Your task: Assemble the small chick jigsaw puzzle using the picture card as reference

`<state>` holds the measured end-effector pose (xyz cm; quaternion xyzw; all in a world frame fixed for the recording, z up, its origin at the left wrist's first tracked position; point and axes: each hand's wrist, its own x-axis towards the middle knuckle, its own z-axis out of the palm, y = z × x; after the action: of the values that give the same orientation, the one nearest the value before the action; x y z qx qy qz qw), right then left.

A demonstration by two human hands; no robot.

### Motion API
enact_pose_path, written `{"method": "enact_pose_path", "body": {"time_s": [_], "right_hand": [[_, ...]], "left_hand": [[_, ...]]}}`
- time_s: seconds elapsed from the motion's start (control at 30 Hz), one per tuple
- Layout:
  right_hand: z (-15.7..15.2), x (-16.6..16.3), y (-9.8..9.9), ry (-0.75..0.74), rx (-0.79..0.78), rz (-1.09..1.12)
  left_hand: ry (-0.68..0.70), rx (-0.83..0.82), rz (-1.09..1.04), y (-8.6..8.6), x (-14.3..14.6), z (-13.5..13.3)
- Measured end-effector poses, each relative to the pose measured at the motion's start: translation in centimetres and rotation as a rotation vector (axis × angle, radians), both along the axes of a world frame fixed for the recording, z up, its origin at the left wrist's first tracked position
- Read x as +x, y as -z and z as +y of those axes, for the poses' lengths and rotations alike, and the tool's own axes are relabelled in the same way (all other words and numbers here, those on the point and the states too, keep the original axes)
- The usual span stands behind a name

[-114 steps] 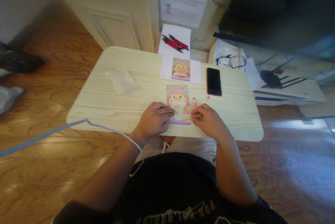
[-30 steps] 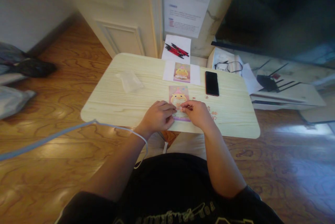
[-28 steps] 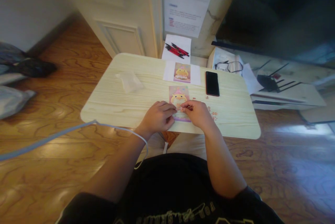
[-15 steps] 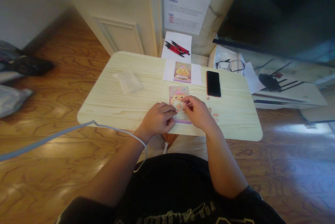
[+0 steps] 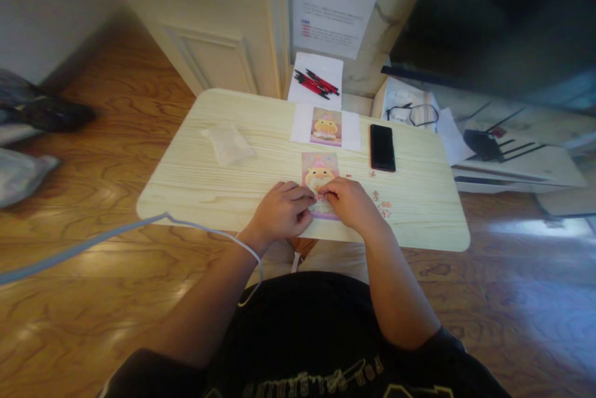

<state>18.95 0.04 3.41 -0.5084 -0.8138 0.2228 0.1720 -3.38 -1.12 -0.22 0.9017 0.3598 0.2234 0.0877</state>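
First, nearest the body: a pale cord (image 5: 205, 228), reaching the left wrist. Next, left hand (image 5: 282, 212), fingers curled, tips resting at the lower left of a picture card (image 5: 320, 159); no held item discernible. Right hand (image 5: 351, 202), thumb and forefinger drawn nearly together over the card's middle; whether a small piece is pinched between them, cannot tell.

Picture card: flat on the table (image 5: 186, 187), long axis running away from the body, lower half partly covered by both hands, fingertips of the two close to each other. Loose pieces (image 5: 385, 204): small, orange-pink, clustered to the right of the card and just beyond the outer side of the right hand, which is the nearer of the two.

Farther: crumpled translucent packet (image 5: 228, 143), left; dark phone (image 5: 382, 148), right; printed picture (image 5: 326, 126) on white paper (image 5: 351, 131), directly beyond the card. Farthest: red-and-black pens (image 5: 316, 83), heaped.
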Motion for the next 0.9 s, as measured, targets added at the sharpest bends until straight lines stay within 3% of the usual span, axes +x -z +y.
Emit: {"method": "enact_pose_path", "body": {"time_s": [0.43, 0.9], "right_hand": [[-0.4, 0.1, -0.2, 0.019, 0.029, -0.03], [-0.6, -0.3, 1.0, 0.083, 0.037, -0.03]], "left_hand": [[0.002, -0.007, -0.006, 0.0, -0.1, 0.0], [0.011, -0.012, -0.008, 0.0, 0.0, 0.1]]}}
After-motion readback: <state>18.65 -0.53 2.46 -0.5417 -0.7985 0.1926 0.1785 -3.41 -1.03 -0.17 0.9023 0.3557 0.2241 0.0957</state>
